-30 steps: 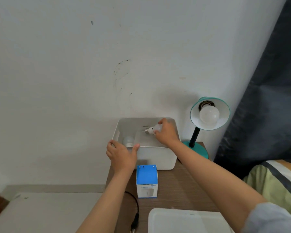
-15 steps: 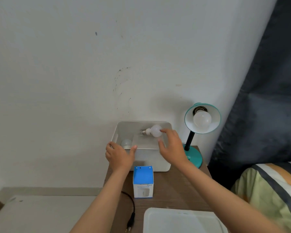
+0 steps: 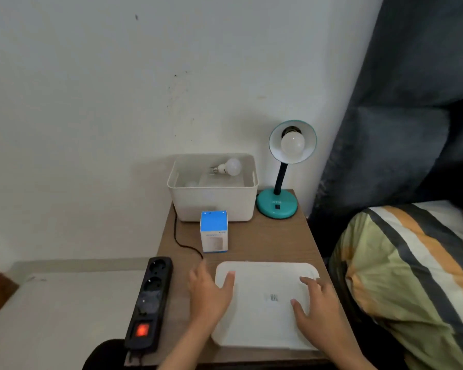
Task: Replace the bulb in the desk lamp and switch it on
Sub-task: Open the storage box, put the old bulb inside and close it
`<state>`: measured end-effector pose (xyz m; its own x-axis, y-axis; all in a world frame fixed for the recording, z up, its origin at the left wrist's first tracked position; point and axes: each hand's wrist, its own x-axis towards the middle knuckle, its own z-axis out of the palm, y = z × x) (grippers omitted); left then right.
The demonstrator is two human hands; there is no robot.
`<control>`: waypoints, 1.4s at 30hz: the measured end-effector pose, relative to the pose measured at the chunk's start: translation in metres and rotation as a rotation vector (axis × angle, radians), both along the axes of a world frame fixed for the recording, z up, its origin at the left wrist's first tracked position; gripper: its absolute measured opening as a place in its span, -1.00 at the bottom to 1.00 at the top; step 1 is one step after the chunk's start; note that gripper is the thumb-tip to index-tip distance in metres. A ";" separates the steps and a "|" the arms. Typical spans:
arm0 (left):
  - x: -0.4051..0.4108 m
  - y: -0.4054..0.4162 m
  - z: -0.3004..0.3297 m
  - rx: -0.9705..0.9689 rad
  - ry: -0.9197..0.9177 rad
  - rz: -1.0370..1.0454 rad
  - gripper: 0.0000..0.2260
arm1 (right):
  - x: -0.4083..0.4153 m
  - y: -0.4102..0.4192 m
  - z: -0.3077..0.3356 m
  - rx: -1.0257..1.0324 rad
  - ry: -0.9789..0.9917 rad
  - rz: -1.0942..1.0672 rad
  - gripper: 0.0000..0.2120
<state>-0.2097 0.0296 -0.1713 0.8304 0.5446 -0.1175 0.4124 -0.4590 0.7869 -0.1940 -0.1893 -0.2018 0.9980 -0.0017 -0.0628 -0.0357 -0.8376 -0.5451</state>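
Note:
A teal desk lamp (image 3: 277, 202) stands at the table's back right, a white bulb (image 3: 292, 143) screwed into its shade, unlit. A loose white bulb (image 3: 229, 167) lies inside the white bin (image 3: 214, 202) to the lamp's left; another pale bulb (image 3: 191, 184) sits low in that bin. A blue-and-white bulb box (image 3: 213, 231) stands in front of the bin. My left hand (image 3: 210, 292) rests on the left edge of a flat white lid (image 3: 265, 303) at the near side. My right hand (image 3: 316, 303) lies on its right part. Both hands have fingers spread.
A black power strip (image 3: 150, 300) with a lit red switch lies along the wooden table's (image 3: 265, 241) left edge, its cable running back behind the bin. A striped bed cover (image 3: 412, 276) is at the right, a dark curtain (image 3: 412, 102) behind it.
My right hand let go of the bulb into the bin. Both hands drew back from the bin to the white lid at the near edge. The camera tilted down.

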 end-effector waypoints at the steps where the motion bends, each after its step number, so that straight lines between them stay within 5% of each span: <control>1: -0.014 -0.006 -0.007 -0.009 0.027 -0.008 -0.41 | -0.007 -0.005 -0.004 -0.041 0.041 -0.046 -0.49; 5: -0.050 -0.019 -0.025 0.055 0.125 -0.054 -0.54 | -0.025 -0.011 -0.014 -0.127 0.096 -0.115 -0.44; 9: -0.058 -0.021 -0.028 0.096 0.150 -0.128 -0.37 | -0.031 -0.007 -0.012 -0.067 0.064 -0.140 -0.44; 14: -0.060 -0.016 -0.011 -0.009 0.030 -0.155 -0.35 | -0.037 -0.002 0.005 0.040 -0.009 -0.157 -0.48; 18: -0.053 0.003 0.017 0.086 -0.137 -0.120 -0.40 | -0.021 0.011 0.039 0.102 -0.201 -0.101 -0.49; 23: -0.005 0.048 0.069 0.183 -0.221 -0.043 -0.40 | 0.035 0.054 0.083 0.173 -0.387 0.045 -0.57; 30: 0.092 0.107 0.127 0.327 -0.177 -0.053 -0.56 | 0.144 0.121 0.119 0.222 -0.323 0.160 -0.56; 42: 0.199 0.151 0.096 0.349 -0.057 -0.127 -0.53 | 0.233 0.155 0.107 0.142 -0.207 0.160 -0.53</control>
